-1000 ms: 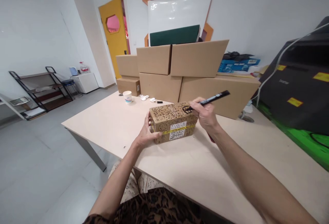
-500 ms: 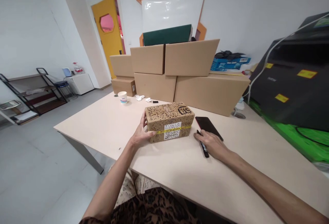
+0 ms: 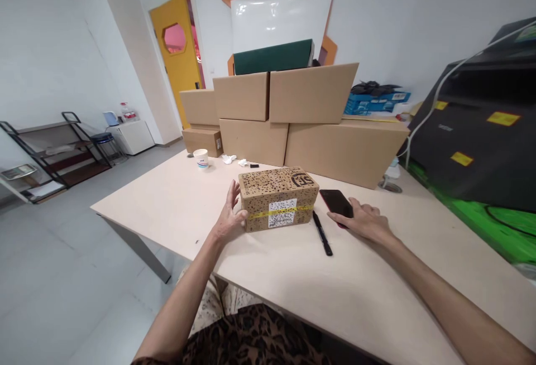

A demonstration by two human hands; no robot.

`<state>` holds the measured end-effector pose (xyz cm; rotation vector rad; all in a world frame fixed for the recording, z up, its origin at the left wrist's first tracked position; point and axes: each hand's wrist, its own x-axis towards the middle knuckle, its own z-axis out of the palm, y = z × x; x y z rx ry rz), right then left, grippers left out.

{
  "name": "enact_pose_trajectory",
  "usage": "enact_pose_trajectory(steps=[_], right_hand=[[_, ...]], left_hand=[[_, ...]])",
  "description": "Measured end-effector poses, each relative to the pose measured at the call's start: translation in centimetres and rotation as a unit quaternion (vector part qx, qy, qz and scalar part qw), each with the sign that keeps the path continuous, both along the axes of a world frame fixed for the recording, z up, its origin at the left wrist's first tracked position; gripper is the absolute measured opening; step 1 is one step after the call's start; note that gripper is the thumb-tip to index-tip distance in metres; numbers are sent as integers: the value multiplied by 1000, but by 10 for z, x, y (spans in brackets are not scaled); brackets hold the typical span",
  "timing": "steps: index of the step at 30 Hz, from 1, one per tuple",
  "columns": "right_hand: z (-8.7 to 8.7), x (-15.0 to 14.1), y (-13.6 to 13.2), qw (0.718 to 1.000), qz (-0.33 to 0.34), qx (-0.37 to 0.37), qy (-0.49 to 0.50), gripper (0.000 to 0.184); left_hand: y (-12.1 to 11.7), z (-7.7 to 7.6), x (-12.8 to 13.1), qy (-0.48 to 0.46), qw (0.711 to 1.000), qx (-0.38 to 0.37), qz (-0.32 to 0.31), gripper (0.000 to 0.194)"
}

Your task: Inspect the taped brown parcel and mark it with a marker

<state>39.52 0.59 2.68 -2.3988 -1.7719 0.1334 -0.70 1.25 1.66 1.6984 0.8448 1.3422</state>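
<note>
A rectangular brown cardboard box speckled with black marks, yellow band around it, white label facing front, lies closed on the surface. A slim black pen lies just beside its right end; near both, a flat black rectangular phone with a red edge lies face-up.

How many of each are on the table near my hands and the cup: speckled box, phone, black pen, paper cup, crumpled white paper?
Speckled box: 1
Phone: 1
Black pen: 1
Paper cup: 1
Crumpled white paper: 2
Total: 6
</note>
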Motion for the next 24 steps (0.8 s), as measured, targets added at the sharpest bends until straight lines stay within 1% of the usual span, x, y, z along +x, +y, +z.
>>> enact_pose_trajectory(steps=[3,6,8,9,11,13,14,15,16,18,19,20,21,22,23,24], right_hand=[[-5,8,8,999,-23,5,33,101],[-10,15,15,995,-43,16,87,109],[-13,19,17,986,-50,41,153,107],[-15,21,17,977,-51,60,196,101],[-17,23,17,946,-49,102,303,79],[-18,21,15,892,-56,142,425,54],[-17,20,13,862,-64,159,477,45],[-16,18,11,836,-72,171,516,40],[-13,16,9,815,-79,186,543,38],[-4,11,4,786,-79,231,567,40],[2,8,1,774,-69,257,575,44],[8,4,-4,755,-56,287,587,50],[16,-1,-8,739,-32,306,600,57],[23,-8,-14,723,-15,323,610,63],[30,-15,-20,709,6,333,622,67],[37,-25,-27,702,34,334,629,69]], left_hand=[[-1,0,-2,-16,999,-3,33,125],[-3,2,-4,-20,996,26,80,122],[-4,2,-5,-20,993,48,101,119],[-4,2,-6,-20,992,60,111,117],[-3,0,-7,-20,987,89,134,112],[-1,-1,-8,-21,979,119,164,109],[0,-2,-8,-24,974,134,181,106],[0,-2,-7,-27,968,149,199,104],[0,-1,-7,-30,961,164,221,99],[-6,1,-5,-27,942,199,270,86],[-12,3,-3,-19,931,220,292,78],[-19,6,0,-5,920,241,309,69],[-28,9,5,10,912,264,313,64],[-38,12,11,24,909,286,301,61],[-49,16,19,34,913,303,272,57],[-60,20,28,45,926,295,231,53]])
